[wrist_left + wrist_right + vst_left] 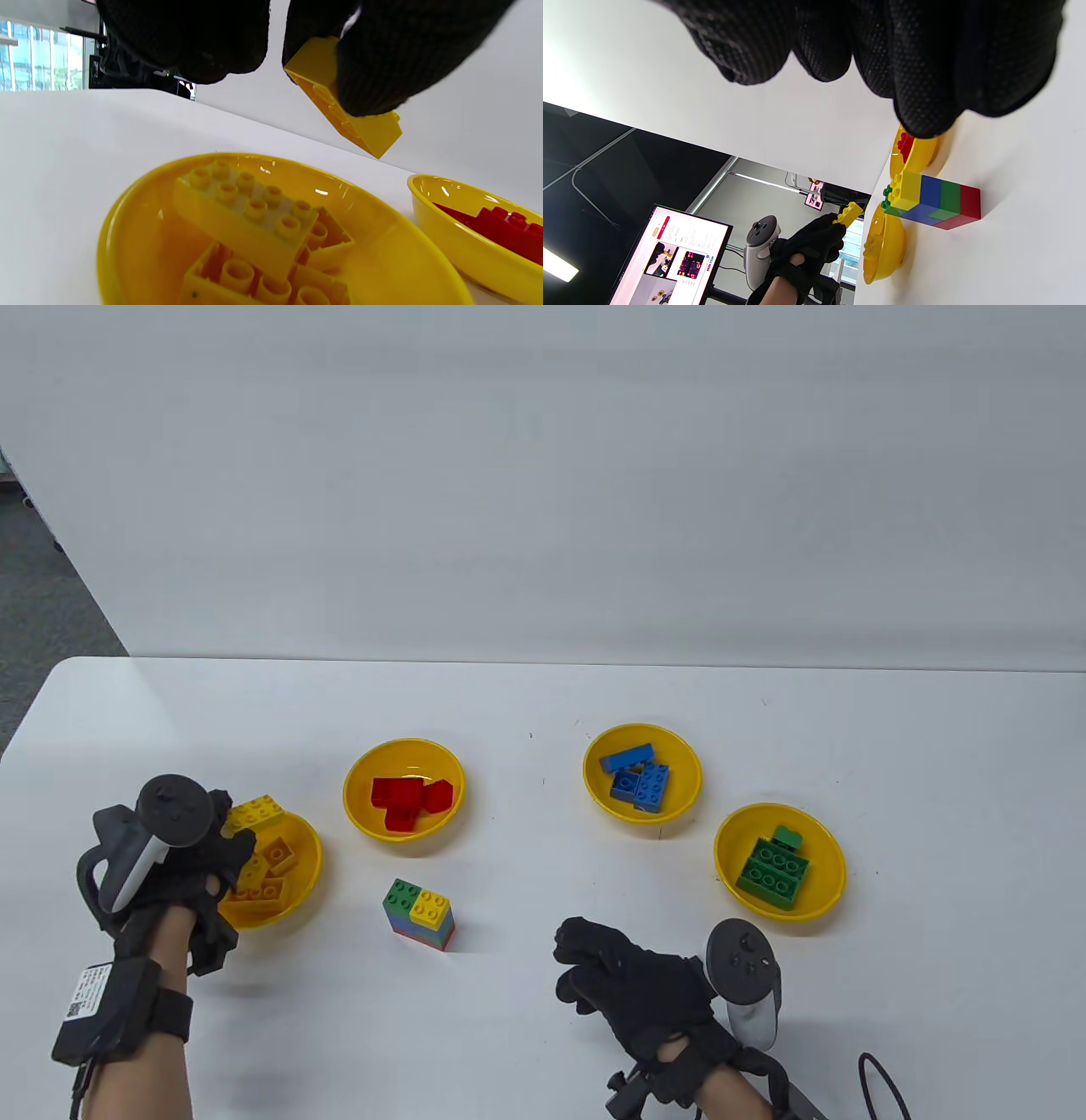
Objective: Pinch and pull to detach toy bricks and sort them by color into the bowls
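Left hand: your left hand (pixel 182 861) pinches a yellow brick (pixel 345 114) between gloved fingertips, tilted, in the air above the leftmost bowl (pixel 307 891).
Right hand: your right hand (pixel 632 984) rests low over the desk (pixel 543 1052) at the near edge, fingers loosely curled, nothing in them.
Brick stack: the remaining stack (pixel 420 914) stands on the desk between your hands, nearer the left; green and yellow on top, with blue, green and red layers below in the right wrist view.
Yellow bowl: the leftmost bowl holds several loose yellow bricks (pixel 250 212), one lying studs-up across the others.
Red bowl: just beyond the stack, the second bowl (pixel 361 806) carries red bricks (pixel 409 800).
Green bowl: on the right, the nearest bowl (pixel 827 882) to your right hand holds green bricks (pixel 774 869).
Blue bowl: farther back, the fourth bowl (pixel 687 789) holds blue bricks (pixel 638 776).
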The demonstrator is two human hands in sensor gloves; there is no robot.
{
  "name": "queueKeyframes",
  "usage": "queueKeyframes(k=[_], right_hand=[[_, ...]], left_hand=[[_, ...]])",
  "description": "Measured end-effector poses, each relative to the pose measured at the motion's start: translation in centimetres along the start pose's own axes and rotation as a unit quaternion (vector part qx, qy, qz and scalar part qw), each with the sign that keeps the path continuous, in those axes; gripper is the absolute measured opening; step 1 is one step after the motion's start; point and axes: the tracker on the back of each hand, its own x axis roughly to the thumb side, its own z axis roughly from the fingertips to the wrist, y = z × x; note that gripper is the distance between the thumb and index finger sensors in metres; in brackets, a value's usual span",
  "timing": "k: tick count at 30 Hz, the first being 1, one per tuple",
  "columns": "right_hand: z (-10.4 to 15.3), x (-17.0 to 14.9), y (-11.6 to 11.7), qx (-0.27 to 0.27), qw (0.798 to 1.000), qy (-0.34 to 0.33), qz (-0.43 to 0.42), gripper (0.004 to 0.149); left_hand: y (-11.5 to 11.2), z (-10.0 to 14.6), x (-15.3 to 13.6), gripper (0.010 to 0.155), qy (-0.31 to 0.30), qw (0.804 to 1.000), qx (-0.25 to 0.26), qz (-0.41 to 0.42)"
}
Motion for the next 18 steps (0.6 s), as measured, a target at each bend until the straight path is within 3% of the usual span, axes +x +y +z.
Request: queueKeyframes(k=[9, 18], right_hand=[[-0.1, -0.2, -0.1, -0.002, 1.000, 0.006, -0.002, 0.059], [-0.1, -0.2, 0.0, 0.002, 1.000, -0.001, 0.000, 0.059]], left_hand=[[-1.0, -0.6, -0.3, 0.077, 0.002, 1.000, -0.022, 0.010], [1.4, 1.8, 2.0, 0.075, -0.054, 0.998, 0.017, 0.017]])
